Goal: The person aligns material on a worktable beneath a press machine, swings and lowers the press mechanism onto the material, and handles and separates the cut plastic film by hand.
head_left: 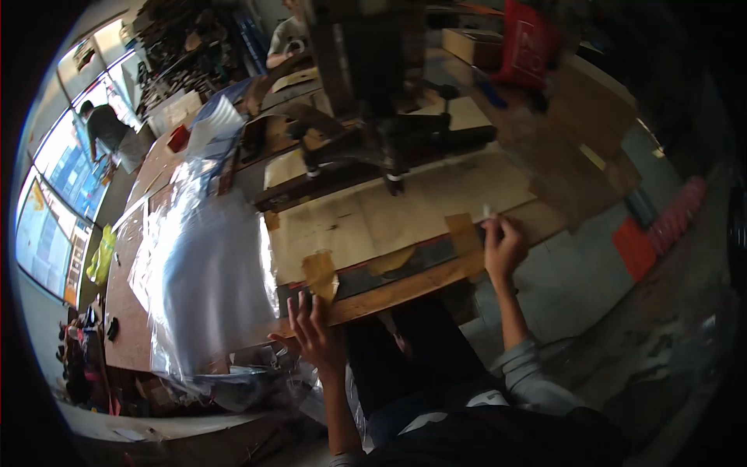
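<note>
My left hand [313, 331] rests at the near edge of the work surface with its fingers apart, just below a piece of brown tape [320, 274]. Nothing is held in it. My right hand [504, 247] is closed in a pinch at the right end of the same edge, with a small pale piece [487, 211] at its fingertips, too small to name. Between the hands lie a pale wooden board [373, 216], a dark strip [358, 279] and a second piece of brown tape [464, 233]. A dark machine head [393, 167] stands over the board.
Clear plastic sheets [210, 272] cover the table's left side. A red bag [527, 47] and a cardboard box [471, 47] are at the back right. One person [113, 128] bends by the windows; another [288, 39] is behind the machine.
</note>
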`<action>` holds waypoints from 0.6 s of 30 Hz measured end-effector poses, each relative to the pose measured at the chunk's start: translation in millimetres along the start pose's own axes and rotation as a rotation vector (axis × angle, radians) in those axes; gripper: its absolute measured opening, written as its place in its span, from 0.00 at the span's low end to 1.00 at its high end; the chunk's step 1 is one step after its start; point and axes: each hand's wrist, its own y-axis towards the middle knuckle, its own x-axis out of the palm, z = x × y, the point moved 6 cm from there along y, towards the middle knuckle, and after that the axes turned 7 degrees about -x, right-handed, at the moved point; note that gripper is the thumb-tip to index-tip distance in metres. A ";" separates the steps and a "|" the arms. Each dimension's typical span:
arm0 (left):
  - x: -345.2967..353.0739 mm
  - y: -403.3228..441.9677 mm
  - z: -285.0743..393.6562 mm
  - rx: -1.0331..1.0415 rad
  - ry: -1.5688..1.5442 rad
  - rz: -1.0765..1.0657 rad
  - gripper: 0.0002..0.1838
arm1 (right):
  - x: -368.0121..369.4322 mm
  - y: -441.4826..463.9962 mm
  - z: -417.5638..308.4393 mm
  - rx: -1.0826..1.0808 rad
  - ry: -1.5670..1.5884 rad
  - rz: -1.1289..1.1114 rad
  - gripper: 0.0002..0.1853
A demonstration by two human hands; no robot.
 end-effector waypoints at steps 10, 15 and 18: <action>2.3 -3.2 -3.6 0.026 -0.007 0.107 0.38 | -58.4 71.7 115.4 -0.083 -0.327 -0.359 0.23; -4.7 -4.8 1.7 -0.020 -0.065 0.008 0.33 | -48.3 78.4 127.5 -0.049 -0.298 -0.594 0.20; -13.9 -4.0 5.1 0.007 -0.048 -0.087 0.38 | -44.7 105.8 134.8 -0.270 -0.256 -0.655 0.18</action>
